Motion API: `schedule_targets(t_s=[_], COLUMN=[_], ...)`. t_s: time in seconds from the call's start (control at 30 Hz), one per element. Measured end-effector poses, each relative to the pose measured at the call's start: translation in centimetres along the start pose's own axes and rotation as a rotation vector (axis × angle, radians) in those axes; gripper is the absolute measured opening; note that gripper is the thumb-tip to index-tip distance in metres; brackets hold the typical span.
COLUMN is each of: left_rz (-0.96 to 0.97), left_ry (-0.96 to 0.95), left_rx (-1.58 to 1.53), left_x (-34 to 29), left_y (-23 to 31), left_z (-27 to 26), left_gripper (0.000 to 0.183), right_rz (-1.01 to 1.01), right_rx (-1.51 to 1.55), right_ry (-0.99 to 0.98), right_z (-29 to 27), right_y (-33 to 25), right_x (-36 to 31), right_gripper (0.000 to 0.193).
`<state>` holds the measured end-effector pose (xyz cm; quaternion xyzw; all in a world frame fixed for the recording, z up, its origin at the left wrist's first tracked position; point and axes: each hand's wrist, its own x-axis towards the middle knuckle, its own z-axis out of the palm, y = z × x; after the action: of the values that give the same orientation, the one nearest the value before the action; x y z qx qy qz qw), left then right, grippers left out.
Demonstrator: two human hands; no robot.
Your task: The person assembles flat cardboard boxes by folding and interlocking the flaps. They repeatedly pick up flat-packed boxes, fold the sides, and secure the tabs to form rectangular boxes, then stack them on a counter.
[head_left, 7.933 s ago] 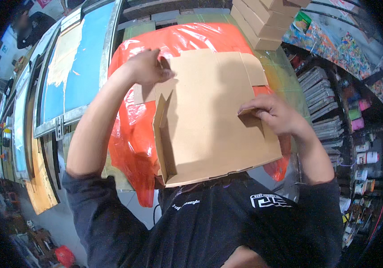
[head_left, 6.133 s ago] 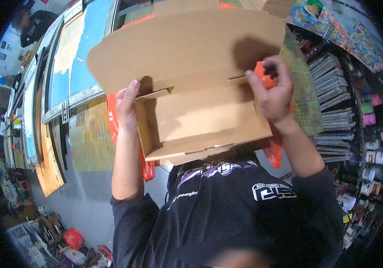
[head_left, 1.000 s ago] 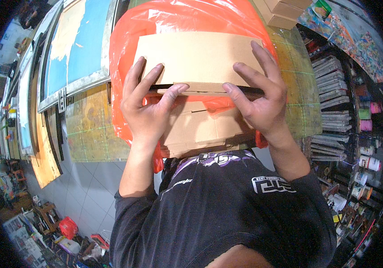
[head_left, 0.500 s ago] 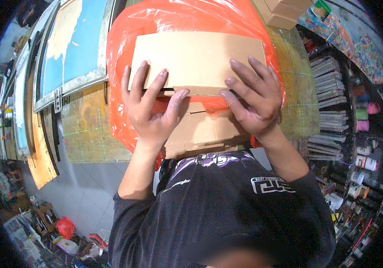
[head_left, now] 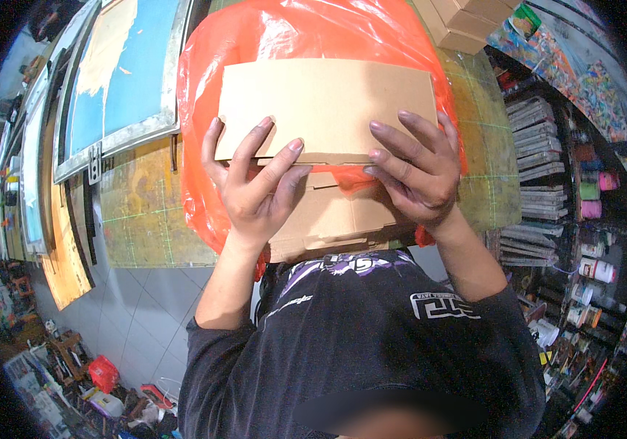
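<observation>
A brown cardboard box [head_left: 328,102] with a smooth, flat top lies in front of me on a red-orange plastic bag [head_left: 201,161]. My left hand [head_left: 258,190] grips its near left edge, with fingers bent over the top and the thumb at the front edge. At the near right edge, my right hand [head_left: 419,175] holds the box in the same way, its fingertips resting on the lid. Between my wrists, close to my body, is another piece of folded cardboard [head_left: 328,212] with creases and flaps. The underside of the box is hidden.
A worn yellowish table [head_left: 138,212] with a green grid carries everything. Several cardboard boxes [head_left: 467,25] are stacked at the far right. Framed blue screens [head_left: 138,73] lean at the left. A rack of grey slats [head_left: 536,175] and shelves with jars [head_left: 597,269] stand at the right.
The near edge of the box has come slightly closer to me. My left hand has shifted a little right and nearer, its fingers curling more; the right fingers are also more bent.
</observation>
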<state>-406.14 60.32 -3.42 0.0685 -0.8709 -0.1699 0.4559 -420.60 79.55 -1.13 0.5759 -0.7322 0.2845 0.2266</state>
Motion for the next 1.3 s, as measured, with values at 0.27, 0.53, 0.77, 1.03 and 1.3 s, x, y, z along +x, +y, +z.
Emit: schedule_targets(t_s=[0.27, 0.53, 0.77, 1.03, 1.3], left_rz=[-0.019, -0.045, -0.026, -0.448, -0.544], left_ry=[-0.003, -0.076, -0.531, -0.063, -0.067], left_rx=[-0.015, 0.130, 0.267, -0.128, -0.381], left_x=[-0.3, -0.2, 0.1, 0.1, 3.5], left_y=[0.3, 1.0, 4.1, 1.7, 3.7], left_z=[-0.1, -0.8, -1.7, -3.0, -4.7], left_gripper=[0.032, 0.035, 0.063, 0.079, 0.082], right_rz=[0.007, 0.046, 0.010, 0.414, 0.443], right_rx=[0.000, -0.011, -0.064, 0.182, 0.730], right_ry=[-0.039, -0.109, -0.047, -0.046, -0.011], right_z=[-0.6, -1.5, -1.1, -4.7, -7.6], right_y=[-0.2, -0.7, -3.3, -0.6, 2.6], right_x=[-0.2, 0.1, -0.5, -0.5, 0.9], right_gripper=[0.026, 0.039, 0.063, 0.076, 0.088])
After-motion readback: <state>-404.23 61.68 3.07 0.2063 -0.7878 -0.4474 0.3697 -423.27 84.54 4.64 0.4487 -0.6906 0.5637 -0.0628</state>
